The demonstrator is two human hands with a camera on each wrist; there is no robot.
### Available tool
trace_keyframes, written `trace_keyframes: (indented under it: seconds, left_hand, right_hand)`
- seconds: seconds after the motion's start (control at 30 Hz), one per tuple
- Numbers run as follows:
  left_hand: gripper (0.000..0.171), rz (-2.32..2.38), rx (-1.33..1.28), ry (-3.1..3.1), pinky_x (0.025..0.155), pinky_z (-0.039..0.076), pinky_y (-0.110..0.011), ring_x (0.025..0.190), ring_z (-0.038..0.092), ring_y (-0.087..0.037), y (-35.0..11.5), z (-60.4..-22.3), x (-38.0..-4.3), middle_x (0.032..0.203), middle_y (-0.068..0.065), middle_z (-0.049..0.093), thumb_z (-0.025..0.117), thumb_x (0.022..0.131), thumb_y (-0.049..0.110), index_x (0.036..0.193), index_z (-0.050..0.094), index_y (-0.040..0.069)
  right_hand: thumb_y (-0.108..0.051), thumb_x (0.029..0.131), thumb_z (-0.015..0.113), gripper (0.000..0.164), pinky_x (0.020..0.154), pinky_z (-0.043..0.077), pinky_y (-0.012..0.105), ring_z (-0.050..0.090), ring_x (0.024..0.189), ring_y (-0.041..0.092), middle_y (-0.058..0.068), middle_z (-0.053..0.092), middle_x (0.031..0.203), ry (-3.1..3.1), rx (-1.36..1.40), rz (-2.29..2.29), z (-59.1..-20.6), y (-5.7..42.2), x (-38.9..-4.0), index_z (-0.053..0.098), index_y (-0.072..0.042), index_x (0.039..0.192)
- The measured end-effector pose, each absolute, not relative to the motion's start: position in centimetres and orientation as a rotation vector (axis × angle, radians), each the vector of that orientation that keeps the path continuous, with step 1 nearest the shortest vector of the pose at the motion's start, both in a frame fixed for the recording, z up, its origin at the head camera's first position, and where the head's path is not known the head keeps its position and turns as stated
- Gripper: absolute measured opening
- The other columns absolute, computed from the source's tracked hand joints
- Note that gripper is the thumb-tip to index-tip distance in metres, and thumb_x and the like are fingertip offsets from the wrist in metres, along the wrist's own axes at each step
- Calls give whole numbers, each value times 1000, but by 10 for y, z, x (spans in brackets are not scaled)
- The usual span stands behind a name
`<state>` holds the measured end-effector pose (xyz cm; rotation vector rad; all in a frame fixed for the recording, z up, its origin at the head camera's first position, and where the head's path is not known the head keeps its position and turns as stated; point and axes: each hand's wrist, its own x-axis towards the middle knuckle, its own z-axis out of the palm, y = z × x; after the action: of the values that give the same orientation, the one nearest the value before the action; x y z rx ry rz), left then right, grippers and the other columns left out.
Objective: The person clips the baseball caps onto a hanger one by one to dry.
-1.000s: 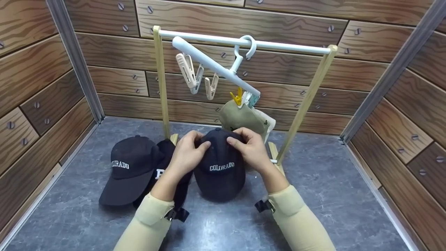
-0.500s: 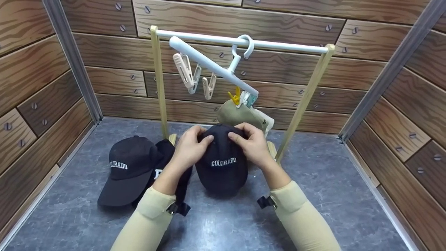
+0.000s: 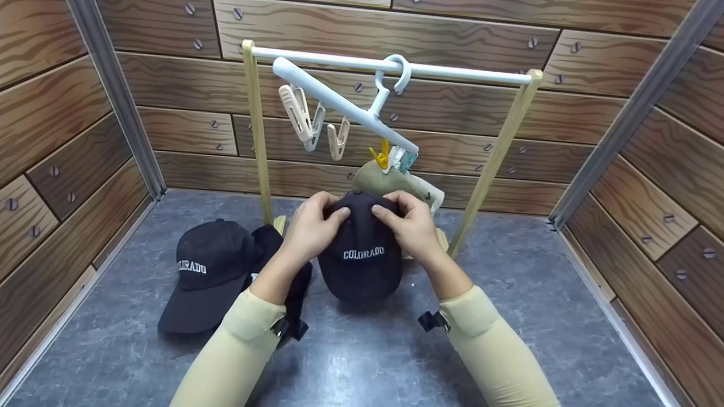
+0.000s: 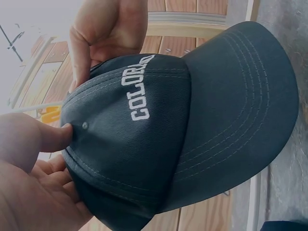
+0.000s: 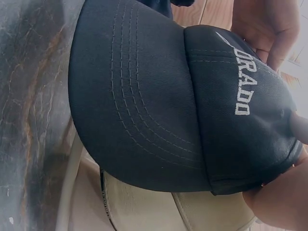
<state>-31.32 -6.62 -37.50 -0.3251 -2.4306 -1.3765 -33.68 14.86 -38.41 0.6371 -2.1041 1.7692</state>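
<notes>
Lying at far left on the bench (image 3: 113,350), unclipped: a black COLORADO baseball cap (image 3: 212,271), with a dark cap (image 3: 270,239) beside it, partly hidden by the sleeve. Above these, beige clothespins (image 3: 295,113) hanging from the tilted white hanger (image 3: 339,102), gripping nothing. Next, pinching one side of the crown of another COLORADO cap (image 3: 362,277), thumb in front and fingers behind, with the left hand (image 3: 311,223); matching that on the other side with the right hand (image 3: 416,226). Held brim-down, apparently off the bench, not clipped. Just behind, hanging from the hanger's low end near a yellow clip (image 3: 382,158): a khaki cap (image 3: 378,178) and a pale item (image 3: 427,191), perhaps another cap. Seemingly partway: khaki cap done, three dark caps left.
</notes>
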Motion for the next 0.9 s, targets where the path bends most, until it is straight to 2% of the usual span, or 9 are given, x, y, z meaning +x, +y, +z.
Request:
trace_keyframes:
  seconds: [0.33,0.9]
  left_hand:
    - [17,-1434,-350,-2376,88,50,-39,97,65,-21,-64,-369,-322,102,-3,71,71,98,24,107,72,11]
    - [22,-1473,-429,-2317,88,52,-37,94,67,-20,-65,-360,-339,99,-3,75,73,97,28,107,75,9]
  right_hand:
    - [-3,92,75,15,72,51,24,61,81,15,12,68,90,-2124,610,1733,-356,142,-316,68,8,100]
    - [-1,92,74,16,71,52,23,61,79,13,12,69,89,-2093,576,1721,-347,140,-321,68,11,101]
